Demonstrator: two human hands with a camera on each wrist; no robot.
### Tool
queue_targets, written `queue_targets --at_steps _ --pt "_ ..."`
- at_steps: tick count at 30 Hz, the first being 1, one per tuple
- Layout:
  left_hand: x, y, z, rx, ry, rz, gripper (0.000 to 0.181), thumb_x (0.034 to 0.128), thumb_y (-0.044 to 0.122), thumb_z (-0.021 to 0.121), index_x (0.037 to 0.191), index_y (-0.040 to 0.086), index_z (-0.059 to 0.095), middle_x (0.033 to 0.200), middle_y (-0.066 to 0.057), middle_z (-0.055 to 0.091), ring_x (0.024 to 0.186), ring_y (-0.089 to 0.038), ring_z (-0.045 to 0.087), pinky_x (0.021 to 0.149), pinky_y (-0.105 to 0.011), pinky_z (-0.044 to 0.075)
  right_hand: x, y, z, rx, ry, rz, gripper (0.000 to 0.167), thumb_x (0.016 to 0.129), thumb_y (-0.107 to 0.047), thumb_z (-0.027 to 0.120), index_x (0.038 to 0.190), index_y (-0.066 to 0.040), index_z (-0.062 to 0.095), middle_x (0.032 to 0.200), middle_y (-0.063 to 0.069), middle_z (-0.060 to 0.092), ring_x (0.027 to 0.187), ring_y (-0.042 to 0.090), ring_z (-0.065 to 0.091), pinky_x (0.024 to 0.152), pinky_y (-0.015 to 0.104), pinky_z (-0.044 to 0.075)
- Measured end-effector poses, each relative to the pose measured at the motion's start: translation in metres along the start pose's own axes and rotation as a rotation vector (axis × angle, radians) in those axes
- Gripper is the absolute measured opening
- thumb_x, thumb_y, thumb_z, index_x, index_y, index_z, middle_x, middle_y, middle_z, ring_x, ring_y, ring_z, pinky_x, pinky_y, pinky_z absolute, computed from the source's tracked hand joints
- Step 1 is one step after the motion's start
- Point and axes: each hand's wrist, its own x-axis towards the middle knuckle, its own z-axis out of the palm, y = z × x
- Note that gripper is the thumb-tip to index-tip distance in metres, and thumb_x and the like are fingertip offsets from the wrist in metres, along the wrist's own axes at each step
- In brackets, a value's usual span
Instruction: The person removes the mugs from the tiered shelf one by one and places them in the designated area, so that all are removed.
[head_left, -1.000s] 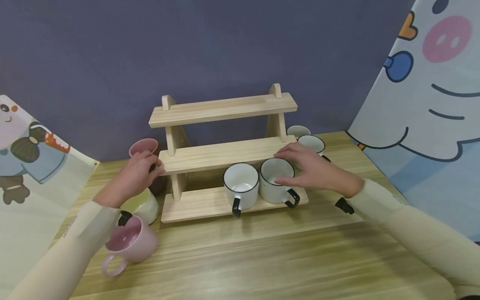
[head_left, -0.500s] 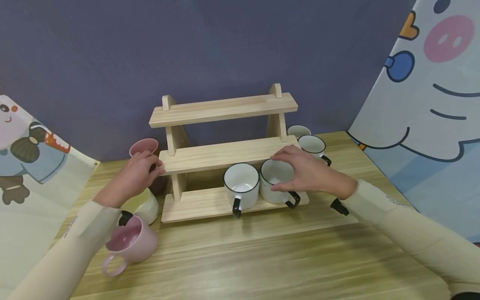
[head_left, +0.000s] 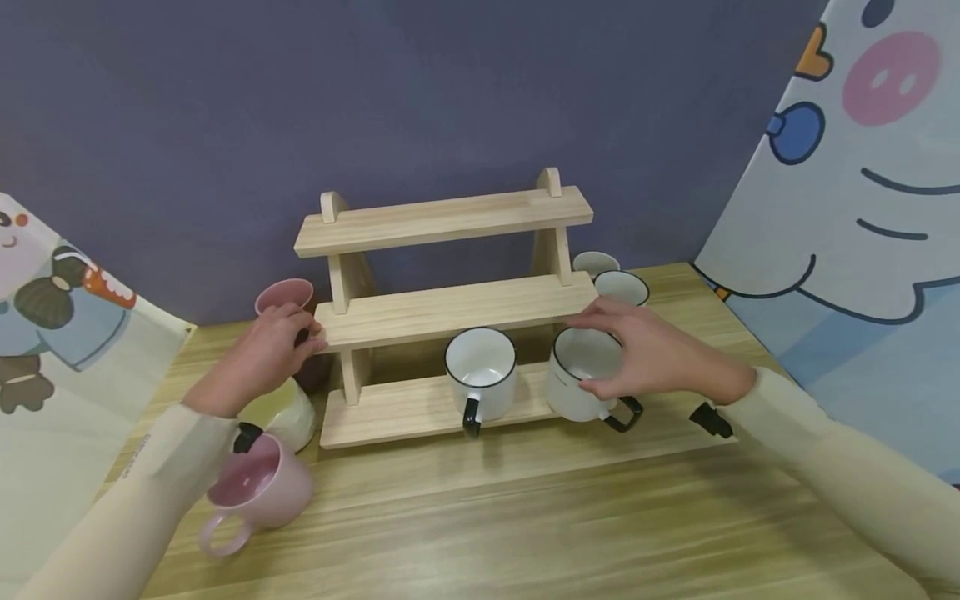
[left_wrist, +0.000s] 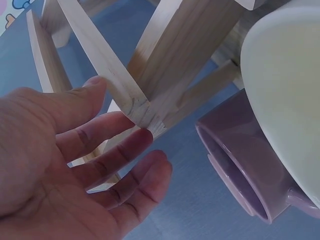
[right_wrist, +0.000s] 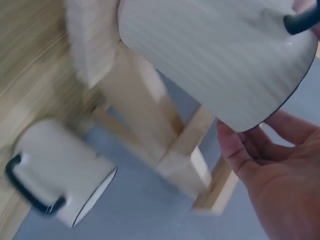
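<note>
A three-tier wooden display shelf stands on the table, and my left hand holds the left end of its middle board. In the left wrist view, the thumb and fingers bend round that board's corner. My right hand grips a white enamel mug with a black rim and black handle, thumb and fingers at its rim. This mug is upright at the right end of the bottom tier; I cannot tell whether its base touches the board. A matching white mug sits on the bottom tier to its left.
Left of the shelf are a pink mug, a pale yellow mug and a darker pink mug, partly behind my left hand. Two more white mugs stand at the right, one black-rimmed. A dark wall rises behind.
My right hand has closed on the rim of the right white mug and shifted it right and slightly forward, widening the gap to the other mug. My left hand stays on the shelf.
</note>
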Motion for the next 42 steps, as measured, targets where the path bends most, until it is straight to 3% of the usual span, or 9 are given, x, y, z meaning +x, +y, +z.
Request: queue_targets --at_steps 4,12,23,32,42 --pt "0.0 -0.001 0.0 -0.002 0.003 -0.004 0.014 0.0856 0.008 0.069 0.088 -0.004 0.062 0.094 -0.019 0.057 0.089 -0.039 0.05 0.083 -0.053 0.039 -0.02 0.014 -0.013 -0.003 0.005 0.007 0.066 0.067 -0.041 0.081 0.122 -0.01 0.062 0.118 0.0 0.053 0.106 0.02 0.051 0.081 0.043 0.045" --pt "0.001 0.002 -0.002 -0.008 -0.011 0.002 0.015 0.0862 0.008 0.068 0.09 -0.005 0.063 0.095 -0.021 0.057 0.09 -0.038 0.05 0.085 -0.054 0.039 -0.044 0.042 -0.029 -0.038 0.099 0.033 0.064 0.061 -0.029 0.087 0.118 -0.01 0.065 0.115 0.0 0.055 0.107 0.02 0.05 0.08 0.045 0.043" --pt "0.001 0.002 -0.002 0.004 -0.005 -0.001 0.016 0.0853 0.008 0.069 0.092 -0.006 0.063 0.095 -0.021 0.057 0.089 -0.039 0.051 0.084 -0.054 0.039 -0.036 0.076 -0.009 -0.117 0.094 0.097 0.063 0.063 -0.036 0.084 0.116 -0.007 0.067 0.114 0.005 0.057 0.104 0.026 0.052 0.078 0.045 0.044" --pt "0.001 0.001 0.001 0.001 0.008 0.001 0.015 0.0855 0.008 0.069 0.09 -0.005 0.063 0.093 -0.02 0.057 0.087 -0.037 0.05 0.082 -0.053 0.04 -0.033 0.089 0.003 -0.02 0.054 0.18 0.067 0.066 -0.033 0.084 0.119 0.0 0.062 0.12 0.01 0.054 0.112 0.032 0.048 0.086 0.052 0.041" --pt "0.001 0.002 0.0 -0.002 0.008 -0.003 0.014 0.0858 0.008 0.068 0.089 -0.004 0.063 0.093 -0.02 0.057 0.087 -0.037 0.05 0.082 -0.053 0.04 -0.035 0.099 0.008 -0.002 0.065 0.162 0.067 0.067 -0.03 0.084 0.12 0.003 0.061 0.12 0.013 0.053 0.108 0.034 0.051 0.083 0.051 0.042"
